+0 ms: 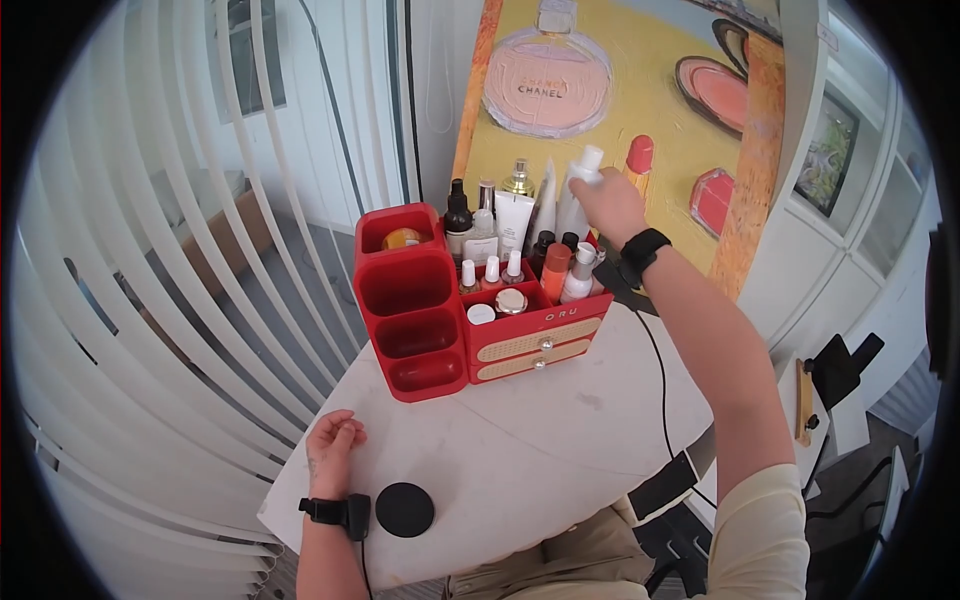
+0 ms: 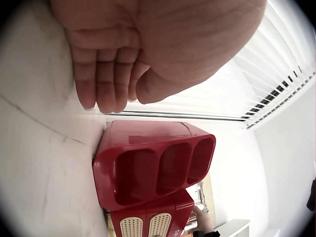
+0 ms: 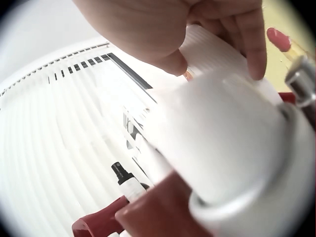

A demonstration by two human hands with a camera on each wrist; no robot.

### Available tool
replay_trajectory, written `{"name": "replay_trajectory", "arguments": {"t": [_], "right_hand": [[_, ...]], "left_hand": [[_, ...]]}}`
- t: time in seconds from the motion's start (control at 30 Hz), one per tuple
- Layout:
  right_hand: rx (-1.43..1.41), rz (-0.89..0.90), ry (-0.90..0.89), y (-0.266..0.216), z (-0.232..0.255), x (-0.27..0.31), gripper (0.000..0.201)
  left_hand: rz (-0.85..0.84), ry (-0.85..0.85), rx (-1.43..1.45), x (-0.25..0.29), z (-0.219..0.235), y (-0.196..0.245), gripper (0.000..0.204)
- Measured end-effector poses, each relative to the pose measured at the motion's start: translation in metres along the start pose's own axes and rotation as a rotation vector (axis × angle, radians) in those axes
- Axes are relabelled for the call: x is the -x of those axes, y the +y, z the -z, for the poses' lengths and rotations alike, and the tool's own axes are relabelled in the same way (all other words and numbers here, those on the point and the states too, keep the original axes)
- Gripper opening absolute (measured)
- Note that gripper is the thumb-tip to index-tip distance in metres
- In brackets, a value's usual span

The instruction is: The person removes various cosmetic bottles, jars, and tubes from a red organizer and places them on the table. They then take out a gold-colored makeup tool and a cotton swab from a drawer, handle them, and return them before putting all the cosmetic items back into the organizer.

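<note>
My right hand [image 1: 612, 203] grips a white bottle [image 1: 574, 212] near its cap, at the back right of a red organizer [image 1: 535, 330]. In the right wrist view, the hand [image 3: 197, 29] has thumb and fingers on either side of a ribbed white surface [image 3: 212, 49]; a blurred white container fills the foreground. The left hand [image 1: 337, 440], empty and loosely bent, is at the table's left edge. In the left wrist view, that hand [image 2: 148, 49] has its fingers together, apart from the red open-topped holder [image 2: 153, 163].
Beside the organizer's small bottles [image 1: 491, 272] stands the red holder [image 1: 410, 290] with several compartments, one containing a yellow item. A black disc [image 1: 405, 510] lies near the table's front edge [image 1: 470, 550]. Behind is a painting [image 1: 550, 90]; a black cable [image 1: 662, 380] crosses the right side.
</note>
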State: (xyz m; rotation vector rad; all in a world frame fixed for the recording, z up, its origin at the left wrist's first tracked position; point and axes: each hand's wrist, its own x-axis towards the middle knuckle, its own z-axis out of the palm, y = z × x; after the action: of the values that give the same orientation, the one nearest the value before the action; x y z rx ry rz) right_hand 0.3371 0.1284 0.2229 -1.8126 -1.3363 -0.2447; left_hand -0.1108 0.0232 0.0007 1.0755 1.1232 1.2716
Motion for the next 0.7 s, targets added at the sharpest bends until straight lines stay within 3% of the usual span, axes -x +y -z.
{"name": "replay_trajectory", "arguments": {"t": [0.17, 0.23, 0.33, 0.47, 0.7], "right_hand": [[0.062, 0.029, -0.107, -0.005, 0.01, 0.0, 0.056], [0.124, -0.006, -0.287, -0.006, 0.015, -0.004, 0.06], [0.012, 0.115, -0.278, -0.006, 0.018, -0.009, 0.06], [-0.073, 0.086, -0.266, 0.005, 0.0, -0.028, 0.059], [0.122, 0.095, -0.36, 0.006, 0.005, -0.016, 0.058]], "left_hand": [[-0.018, -0.003, 0.005, 0.002, -0.001, 0.001, 0.017], [-0.019, -0.006, 0.007, 0.002, -0.002, 0.002, 0.017], [-0.011, 0.009, -0.02, 0.001, -0.003, 0.002, 0.017], [-0.015, 0.007, -0.019, 0.002, -0.002, 0.001, 0.018], [-0.018, -0.001, -0.012, 0.003, -0.001, 0.002, 0.017]]}}
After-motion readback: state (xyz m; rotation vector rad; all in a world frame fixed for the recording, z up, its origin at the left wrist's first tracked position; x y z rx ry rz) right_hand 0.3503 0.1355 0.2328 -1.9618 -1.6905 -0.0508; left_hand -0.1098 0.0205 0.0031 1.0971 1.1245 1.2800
